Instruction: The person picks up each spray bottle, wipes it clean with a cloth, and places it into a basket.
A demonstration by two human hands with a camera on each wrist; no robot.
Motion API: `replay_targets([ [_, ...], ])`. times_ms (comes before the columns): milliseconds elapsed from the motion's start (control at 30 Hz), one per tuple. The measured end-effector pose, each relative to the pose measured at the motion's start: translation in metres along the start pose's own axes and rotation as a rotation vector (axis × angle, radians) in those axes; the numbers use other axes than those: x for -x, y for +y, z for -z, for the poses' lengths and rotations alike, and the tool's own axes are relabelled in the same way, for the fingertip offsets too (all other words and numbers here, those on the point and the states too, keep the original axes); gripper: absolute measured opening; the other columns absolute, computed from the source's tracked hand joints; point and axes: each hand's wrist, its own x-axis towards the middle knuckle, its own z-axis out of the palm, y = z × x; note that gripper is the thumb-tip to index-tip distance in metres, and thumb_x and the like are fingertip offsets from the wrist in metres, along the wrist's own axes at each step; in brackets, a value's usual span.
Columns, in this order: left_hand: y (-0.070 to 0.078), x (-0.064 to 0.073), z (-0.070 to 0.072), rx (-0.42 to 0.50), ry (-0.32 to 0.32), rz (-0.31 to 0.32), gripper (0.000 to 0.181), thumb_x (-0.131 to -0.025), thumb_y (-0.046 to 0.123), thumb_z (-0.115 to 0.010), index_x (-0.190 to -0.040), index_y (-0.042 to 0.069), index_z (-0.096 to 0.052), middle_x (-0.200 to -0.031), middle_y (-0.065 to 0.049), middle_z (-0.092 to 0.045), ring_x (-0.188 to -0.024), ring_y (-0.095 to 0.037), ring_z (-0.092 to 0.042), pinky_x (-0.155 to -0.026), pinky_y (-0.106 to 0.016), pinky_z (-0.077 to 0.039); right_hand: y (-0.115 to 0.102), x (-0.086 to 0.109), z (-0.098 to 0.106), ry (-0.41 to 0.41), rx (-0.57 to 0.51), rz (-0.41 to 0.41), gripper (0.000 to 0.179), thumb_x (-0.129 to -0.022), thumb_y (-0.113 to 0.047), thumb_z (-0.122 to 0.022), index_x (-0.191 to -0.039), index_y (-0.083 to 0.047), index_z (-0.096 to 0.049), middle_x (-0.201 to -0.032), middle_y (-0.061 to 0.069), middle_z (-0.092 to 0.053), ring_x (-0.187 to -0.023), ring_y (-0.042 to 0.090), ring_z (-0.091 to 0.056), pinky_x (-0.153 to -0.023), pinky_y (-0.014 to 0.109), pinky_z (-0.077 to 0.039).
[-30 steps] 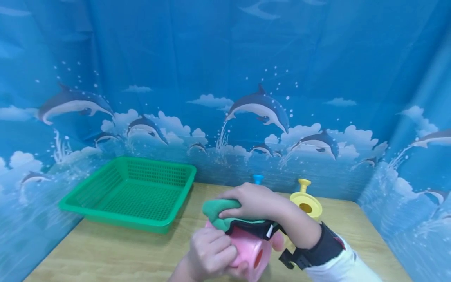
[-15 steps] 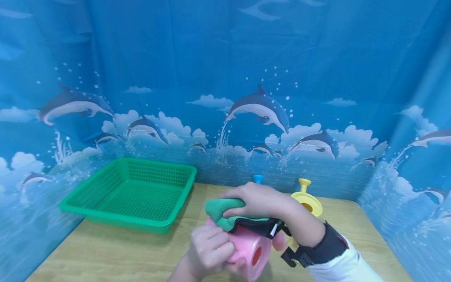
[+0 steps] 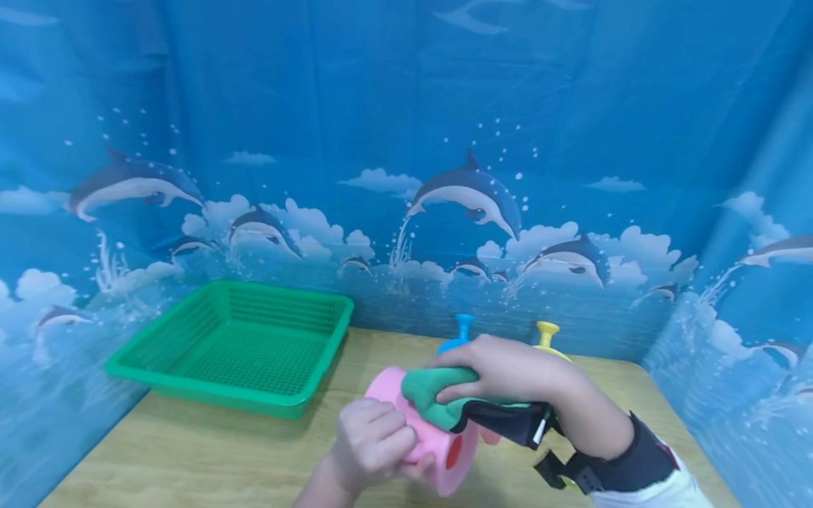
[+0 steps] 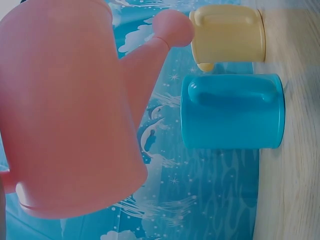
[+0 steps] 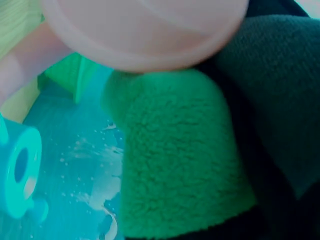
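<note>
The left hand [image 3: 376,439] clamps its fingers round a smooth pink watering can [image 4: 75,115]. The right hand [image 3: 504,368] grips fleecy green cloth [image 5: 175,155].

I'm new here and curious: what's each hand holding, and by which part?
Left hand: pink watering can, apparently by its handle. Right hand: green cloth, by a bunched part.

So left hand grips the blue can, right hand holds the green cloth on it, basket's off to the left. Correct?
Wrong can colour: the head view shows the left hand gripping the pink can. The right hand does hold the green cloth on it, and the basket is off to the left.
</note>
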Motion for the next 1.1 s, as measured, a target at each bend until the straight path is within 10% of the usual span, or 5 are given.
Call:
replay_targets([
  [433, -0.001, -0.001, 0.001, -0.012, -0.002, -0.012, 0.046, -0.092, 0.031, -0.05, -0.05, 0.022, -0.033, -0.045, 0.014, -0.032, -0.043, 0.003, -0.024, -0.046, -0.007, -0.02, 0.013, 0.013, 0.007, -0.054, -0.112, 0.012, 0.044, -0.094, -0.044, -0.058, -0.13, -0.02, -0.059, -0.075, -0.016, -0.055, -0.063, -0.001, -0.049, -0.067, 0.022, -0.047],
  [1100, 0.002, -0.011, -0.001, 0.029, 0.054, -0.037, 0.045, -0.092, 0.029, -0.051, -0.052, 0.021, -0.033, -0.049, 0.014, -0.031, -0.045, 0.003, -0.025, -0.046, -0.008, -0.018, 0.023, -0.036, -0.019, 0.024, -0.302, -0.144, 0.05, -0.096, -0.045, -0.054, -0.141, -0.023, -0.049, -0.136, 0.001, -0.057, -0.124, 0.022, -0.055, -0.101, 0.042, -0.044],
])
